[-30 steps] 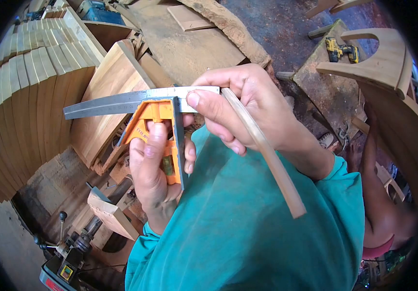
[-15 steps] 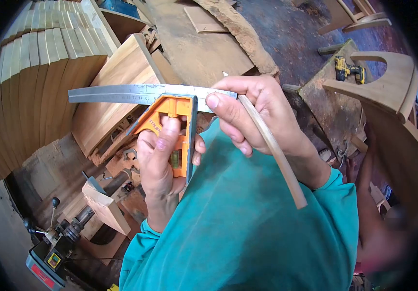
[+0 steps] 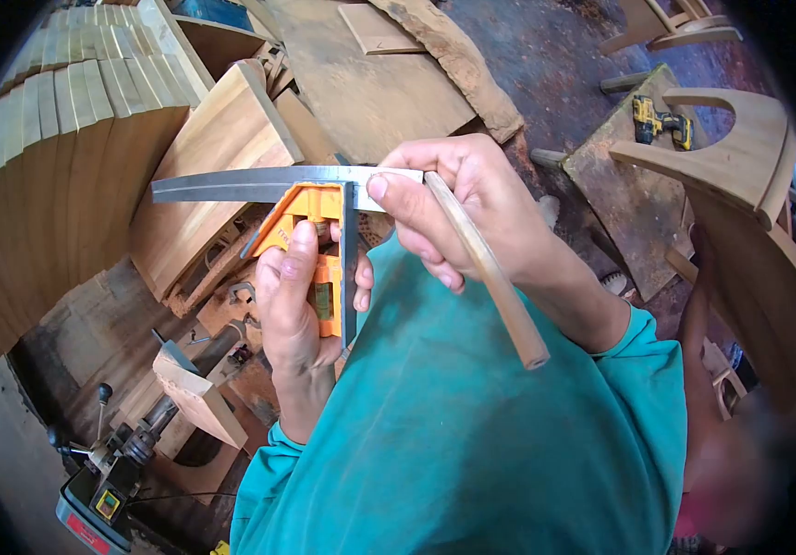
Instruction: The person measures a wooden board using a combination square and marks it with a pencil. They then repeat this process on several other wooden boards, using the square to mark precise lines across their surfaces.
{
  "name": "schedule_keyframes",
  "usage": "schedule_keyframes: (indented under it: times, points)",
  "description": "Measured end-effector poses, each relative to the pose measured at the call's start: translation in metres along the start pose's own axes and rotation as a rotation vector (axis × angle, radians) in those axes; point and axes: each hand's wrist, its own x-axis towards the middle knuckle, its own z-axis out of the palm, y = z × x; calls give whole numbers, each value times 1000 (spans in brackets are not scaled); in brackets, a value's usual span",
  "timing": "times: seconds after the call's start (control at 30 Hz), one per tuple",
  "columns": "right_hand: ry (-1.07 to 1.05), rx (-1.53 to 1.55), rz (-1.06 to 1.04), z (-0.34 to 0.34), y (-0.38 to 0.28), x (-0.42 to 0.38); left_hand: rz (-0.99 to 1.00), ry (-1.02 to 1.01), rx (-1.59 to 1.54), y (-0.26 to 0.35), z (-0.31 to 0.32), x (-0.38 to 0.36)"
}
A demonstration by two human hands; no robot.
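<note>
Dark, dusty workshop floor spreads across the far side. Along the left stands a big stack of curved, pale wooden panels, and at the near side a teal long-sleeved shirt fills the view. A flat, sawdust-covered brown board lies at the far middle, with a broad, light wooden panel leaning between it and the stack. On the right, a curved wooden furniture frame reaches over a worn, stained worktop, where a yellow-and-black power drill rests. Another person's arm shows beyond the right sleeve, partly blurred. Near left, a grey-and-red machine with black-knobbed levers sits below a thick pale wooden block.

The left hand grips an orange-and-dark-metal square head, its fingers curled closed around it and the thumb inside the open frame. A long steel ruler passes through the far end of that head, pointing left. The right hand has its fingers closed, pinching the ruler's right end together with a slim, curved wooden strip. The strip's far end meets the ruler's tip, and its near end slants down over the shirt.
</note>
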Motion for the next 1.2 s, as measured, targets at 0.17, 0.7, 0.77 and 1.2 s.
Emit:
schedule_keyframes:
  times: [0.17, 0.7, 0.77, 1.2]
  points:
    - [-11, 41, -26, -1, 6, 4, 9, 13, 58, -2, 1, 4]
    - [-120, 90, 27, 1, 15, 17, 69, 182, 181, 2, 0, -11]
    - [-125, 102, 29, 3, 17, 20, 103, 202, 207, 2, -2, -12]
    - [-385, 95, 448, 46, 37, 38, -91, 349, -147, 32, -7, -94]
